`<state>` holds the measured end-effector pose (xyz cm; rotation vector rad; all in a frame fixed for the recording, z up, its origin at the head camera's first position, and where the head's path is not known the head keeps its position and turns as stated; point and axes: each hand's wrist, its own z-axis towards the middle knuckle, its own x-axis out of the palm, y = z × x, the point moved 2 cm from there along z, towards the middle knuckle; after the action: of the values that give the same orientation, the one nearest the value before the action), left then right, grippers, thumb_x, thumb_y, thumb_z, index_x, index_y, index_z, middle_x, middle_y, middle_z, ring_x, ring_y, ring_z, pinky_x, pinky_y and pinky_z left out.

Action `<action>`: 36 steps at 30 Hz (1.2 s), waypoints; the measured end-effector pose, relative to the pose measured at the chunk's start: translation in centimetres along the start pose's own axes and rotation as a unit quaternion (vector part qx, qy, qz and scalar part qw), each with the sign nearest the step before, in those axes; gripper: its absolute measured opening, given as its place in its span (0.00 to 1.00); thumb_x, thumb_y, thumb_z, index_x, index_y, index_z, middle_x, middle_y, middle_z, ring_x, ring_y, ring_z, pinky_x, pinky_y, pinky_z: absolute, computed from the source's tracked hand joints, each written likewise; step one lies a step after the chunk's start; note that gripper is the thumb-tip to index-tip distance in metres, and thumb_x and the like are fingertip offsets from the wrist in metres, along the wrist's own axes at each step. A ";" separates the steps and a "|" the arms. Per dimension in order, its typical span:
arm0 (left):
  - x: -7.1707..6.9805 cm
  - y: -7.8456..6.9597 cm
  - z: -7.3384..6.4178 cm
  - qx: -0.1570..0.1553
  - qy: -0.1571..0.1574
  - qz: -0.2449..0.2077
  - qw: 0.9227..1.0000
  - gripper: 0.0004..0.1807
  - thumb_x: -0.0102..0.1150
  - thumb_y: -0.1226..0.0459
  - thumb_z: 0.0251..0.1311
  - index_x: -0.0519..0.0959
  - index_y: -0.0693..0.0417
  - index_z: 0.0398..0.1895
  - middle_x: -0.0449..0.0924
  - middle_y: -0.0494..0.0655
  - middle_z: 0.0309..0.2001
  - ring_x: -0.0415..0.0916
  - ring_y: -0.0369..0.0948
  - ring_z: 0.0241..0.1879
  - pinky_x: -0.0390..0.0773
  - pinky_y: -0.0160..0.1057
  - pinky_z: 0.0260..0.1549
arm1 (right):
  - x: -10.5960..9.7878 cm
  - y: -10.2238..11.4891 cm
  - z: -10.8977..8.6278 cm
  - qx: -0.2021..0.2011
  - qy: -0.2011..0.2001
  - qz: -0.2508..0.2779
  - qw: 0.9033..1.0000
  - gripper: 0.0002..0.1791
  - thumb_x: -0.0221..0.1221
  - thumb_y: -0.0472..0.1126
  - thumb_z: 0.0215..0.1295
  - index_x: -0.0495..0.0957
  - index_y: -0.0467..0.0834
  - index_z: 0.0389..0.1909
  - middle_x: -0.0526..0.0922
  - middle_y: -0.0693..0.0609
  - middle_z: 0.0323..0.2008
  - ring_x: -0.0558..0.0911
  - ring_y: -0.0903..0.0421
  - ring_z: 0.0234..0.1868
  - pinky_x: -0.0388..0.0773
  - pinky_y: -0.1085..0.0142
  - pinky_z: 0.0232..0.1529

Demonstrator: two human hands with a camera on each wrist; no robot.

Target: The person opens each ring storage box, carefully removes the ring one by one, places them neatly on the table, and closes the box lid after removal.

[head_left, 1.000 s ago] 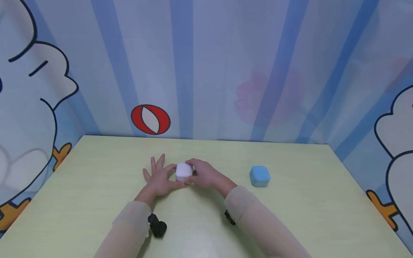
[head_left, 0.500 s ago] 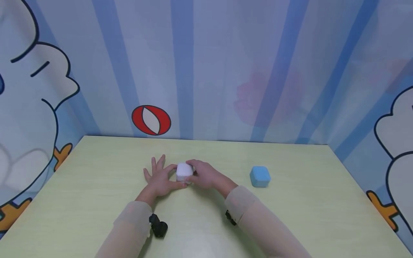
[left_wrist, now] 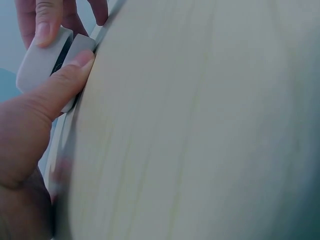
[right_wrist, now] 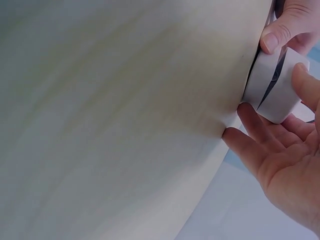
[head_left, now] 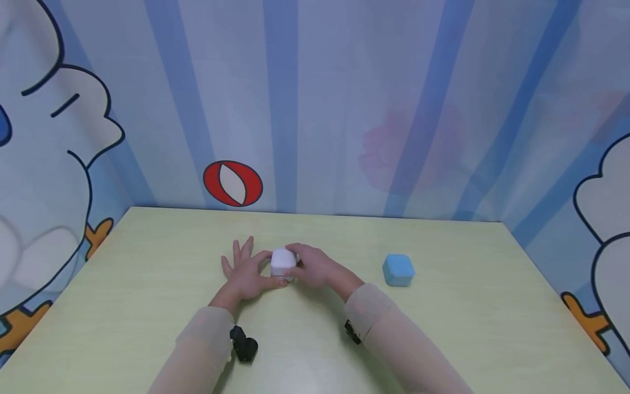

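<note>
A small white rounded box (head_left: 283,257) stands on the pale table between both hands. My left hand (head_left: 246,278) pinches its lower part (left_wrist: 81,45) between thumb and index finger, the other fingers spread out. From the right, my right hand (head_left: 316,266) holds the upper part, a lid-like half (right_wrist: 285,95), between thumb and fingers. A dark wedge-shaped gap shows between the two halves in both wrist views, wider at one end. What lies inside the box is hidden. Two fingertips (right_wrist: 231,132) of the right hand touch the tabletop.
A light blue rounded block (head_left: 398,270) stands on the table to the right of the hands. Behind the table (head_left: 443,328) rises a blue striped backdrop (head_left: 325,109) with cartoon drawings. Black wrist devices (head_left: 244,345) hang under both sleeves.
The head view has shifted slightly, moving everything a little to the right. Both hands keep their hold on the white box, and the seam across its front shows more clearly than one second ago.
</note>
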<state>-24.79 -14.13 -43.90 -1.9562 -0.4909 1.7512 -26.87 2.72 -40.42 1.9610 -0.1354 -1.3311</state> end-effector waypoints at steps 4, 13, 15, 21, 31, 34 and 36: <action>0.0 0.0 0.0 -0.002 0.001 0.001 1.000 0.40 0.69 0.44 0.45 0.70 0.47 0.63 0.33 0.60 0.75 0.18 0.63 0.71 0.21 0.72 0.60 | -0.1 0.0 0.1 -0.004 0.003 0.000 1.000 0.32 0.57 0.45 0.66 0.60 0.40 0.69 0.72 0.44 0.62 0.76 0.50 0.56 0.74 0.58 0.56; 0.0 0.1 0.0 -0.004 0.001 0.000 1.000 0.40 0.68 0.43 0.44 0.70 0.47 0.62 0.33 0.60 0.75 0.17 0.63 0.71 0.20 0.71 0.60 | -0.2 0.0 0.3 -0.017 0.005 -0.028 0.999 0.33 0.56 0.46 0.67 0.59 0.40 0.69 0.69 0.44 0.65 0.71 0.51 0.63 0.69 0.56 0.62; 0.0 0.1 0.0 -0.004 0.002 -0.002 1.000 0.40 0.68 0.43 0.44 0.71 0.47 0.62 0.33 0.61 0.75 0.17 0.62 0.71 0.20 0.71 0.60 | -0.3 0.0 0.2 -0.019 0.005 -0.030 0.999 0.33 0.56 0.46 0.67 0.59 0.40 0.69 0.68 0.44 0.66 0.70 0.51 0.65 0.68 0.56 0.64; 0.1 0.2 0.1 -0.007 0.003 0.002 1.000 0.40 0.68 0.43 0.44 0.70 0.46 0.62 0.32 0.60 0.75 0.16 0.62 0.71 0.19 0.71 0.60 | -0.4 0.0 0.2 -0.025 0.009 -0.024 0.999 0.33 0.56 0.46 0.67 0.59 0.39 0.69 0.69 0.43 0.65 0.70 0.50 0.64 0.68 0.56 0.63; 0.5 0.5 0.5 -0.003 -0.003 -0.003 1.000 0.39 0.69 0.43 0.44 0.71 0.45 0.62 0.33 0.59 0.75 0.16 0.62 0.71 0.18 0.70 0.60 | -0.5 -0.2 0.1 -0.031 0.012 0.000 0.999 0.32 0.56 0.46 0.67 0.60 0.38 0.68 0.70 0.42 0.64 0.72 0.49 0.63 0.70 0.56 0.62; 0.5 0.5 0.5 -0.002 -0.003 -0.003 1.000 0.39 0.69 0.43 0.44 0.71 0.45 0.62 0.34 0.59 0.75 0.16 0.62 0.71 0.18 0.70 0.60 | -0.4 -0.4 0.2 -0.033 0.009 0.003 0.999 0.32 0.56 0.46 0.67 0.60 0.38 0.68 0.70 0.42 0.64 0.72 0.49 0.63 0.70 0.55 0.62; 0.4 0.5 0.4 -0.001 -0.001 -0.005 1.000 0.39 0.69 0.43 0.44 0.71 0.45 0.62 0.33 0.60 0.75 0.16 0.62 0.71 0.18 0.70 0.60 | -0.3 -0.5 0.3 -0.034 0.006 0.007 0.999 0.32 0.56 0.46 0.67 0.61 0.38 0.68 0.71 0.42 0.63 0.73 0.49 0.62 0.70 0.55 0.62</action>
<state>-25.20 -14.24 -44.57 -1.9495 -0.5036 1.7480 -27.39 3.08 -40.58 1.9084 -0.0970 -1.2977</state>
